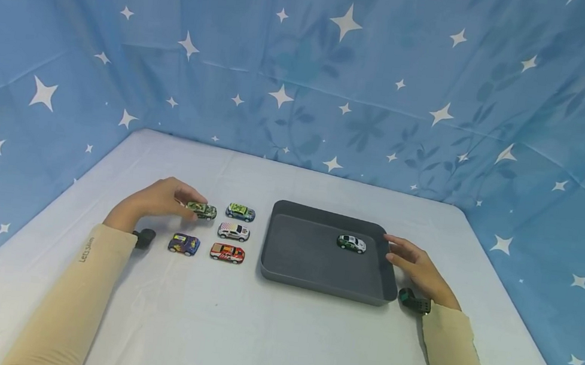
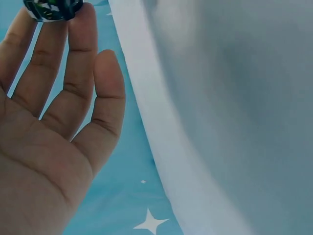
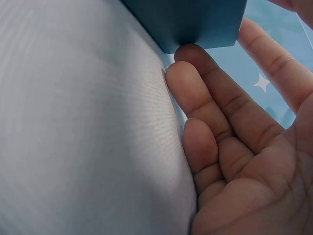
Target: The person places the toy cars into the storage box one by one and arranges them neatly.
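Observation:
My left hand [image 1: 166,197] pinches a green camouflage toy car [image 1: 204,211] at its fingertips; the left wrist view shows only part of this car [image 2: 53,9], at the top edge. Just right of it stand a green-and-blue toy car [image 1: 240,212], a white toy car [image 1: 234,232] and a red toy car [image 1: 227,253]. A dark blue toy car [image 1: 184,244] is nearer the front. Fingertips of my right hand [image 1: 418,269] touch the right wall of a dark grey tray [image 1: 324,288], its fingers loosely bent in the right wrist view. Inside the tray sits a white-and-green toy car [image 1: 352,243].
A white cloth [image 1: 232,332] covers the table. Blue curtains with white stars [image 1: 306,57] hang along the back and both sides. Each wrist wears a black strap [image 1: 419,304] with a small device.

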Available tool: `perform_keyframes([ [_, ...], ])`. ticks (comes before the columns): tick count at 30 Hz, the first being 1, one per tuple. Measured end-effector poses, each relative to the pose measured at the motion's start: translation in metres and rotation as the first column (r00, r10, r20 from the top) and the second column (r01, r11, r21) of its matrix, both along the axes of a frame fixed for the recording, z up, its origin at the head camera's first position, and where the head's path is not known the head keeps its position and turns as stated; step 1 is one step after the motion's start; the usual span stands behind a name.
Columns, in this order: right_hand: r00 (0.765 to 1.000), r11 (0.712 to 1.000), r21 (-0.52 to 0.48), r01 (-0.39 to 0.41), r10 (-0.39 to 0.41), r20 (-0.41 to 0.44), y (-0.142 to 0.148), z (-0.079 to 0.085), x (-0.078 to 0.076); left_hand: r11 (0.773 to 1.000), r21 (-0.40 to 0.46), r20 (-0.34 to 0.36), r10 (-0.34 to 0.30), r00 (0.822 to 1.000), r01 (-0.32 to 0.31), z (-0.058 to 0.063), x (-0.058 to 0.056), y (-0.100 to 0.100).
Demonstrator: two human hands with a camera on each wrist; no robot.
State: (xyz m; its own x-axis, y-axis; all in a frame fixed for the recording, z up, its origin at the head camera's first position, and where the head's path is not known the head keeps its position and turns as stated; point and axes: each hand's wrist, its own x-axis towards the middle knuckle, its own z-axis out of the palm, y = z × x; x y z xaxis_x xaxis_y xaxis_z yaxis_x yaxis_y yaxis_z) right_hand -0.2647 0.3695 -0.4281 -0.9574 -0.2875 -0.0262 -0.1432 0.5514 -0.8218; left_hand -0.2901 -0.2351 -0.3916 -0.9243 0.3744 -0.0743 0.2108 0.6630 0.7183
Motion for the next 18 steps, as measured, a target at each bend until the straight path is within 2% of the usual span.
perform_keyframes([
  [5, 1.0, 1.0, -0.007, 0.003, -0.003, 0.012, 0.0, 0.001, 0.0, 1.0, 0.021, -0.041, 0.004, 0.999, -0.003, 0.005, 0.001, 0.004],
  [12, 1.0, 1.0, -0.008, 0.001, -0.001, 0.01, 0.0, 0.001, 0.0, 0.998, 0.057, -0.056, 0.028, 0.998, -0.025, 0.008, 0.002, 0.009],
  [18, 1.0, 1.0, -0.001, 0.0, 0.0, 0.007, 0.0, 0.001, 0.0, 0.997, 0.07, -0.083, 0.012, 0.996, -0.006, 0.012, 0.004, 0.015],
])
